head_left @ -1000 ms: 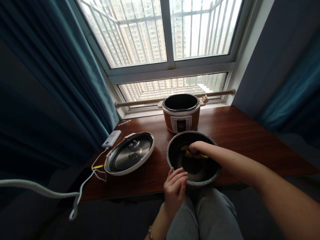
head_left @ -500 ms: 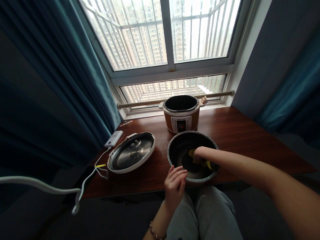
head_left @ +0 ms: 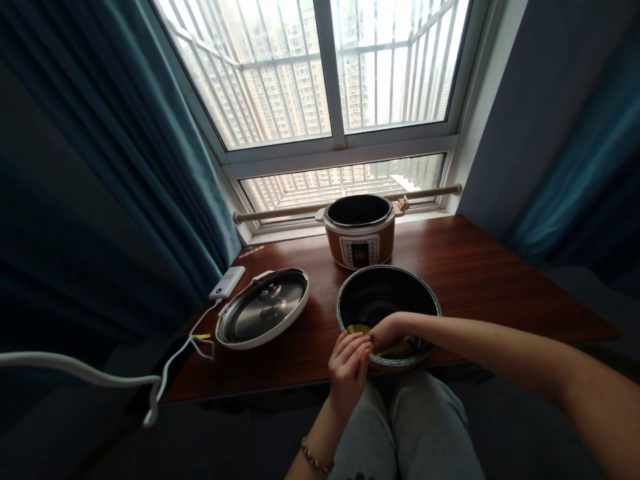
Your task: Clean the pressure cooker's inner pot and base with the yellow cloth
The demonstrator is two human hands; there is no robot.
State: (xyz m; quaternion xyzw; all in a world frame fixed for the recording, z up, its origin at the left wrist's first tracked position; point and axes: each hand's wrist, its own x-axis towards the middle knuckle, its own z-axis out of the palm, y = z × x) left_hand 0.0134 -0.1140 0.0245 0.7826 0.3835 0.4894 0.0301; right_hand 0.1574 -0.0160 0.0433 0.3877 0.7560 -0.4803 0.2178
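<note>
We have the pot (head_left: 387, 285) at the near edge of the worktop (head_left: 480, 280), and the yellow cloth (head_left: 357, 329) is inside the pot, by its near wall. Our right hand (head_left: 385, 335) reaches into the pot from its right side, the grip closed on the cloth, which shows to either side of the hand. Our left hand (head_left: 349, 363) is at the pot's near left rim, fingers together; we cannot tell whether that grip pinches the rim or only rests there. Just behind the pot stands the cooker (head_left: 359, 245), its top open. Left of the pot lies the lid (head_left: 265, 313), shiny side up, and farther left is a white box (head_left: 227, 283) with a cable (head_left: 173, 360).
</note>
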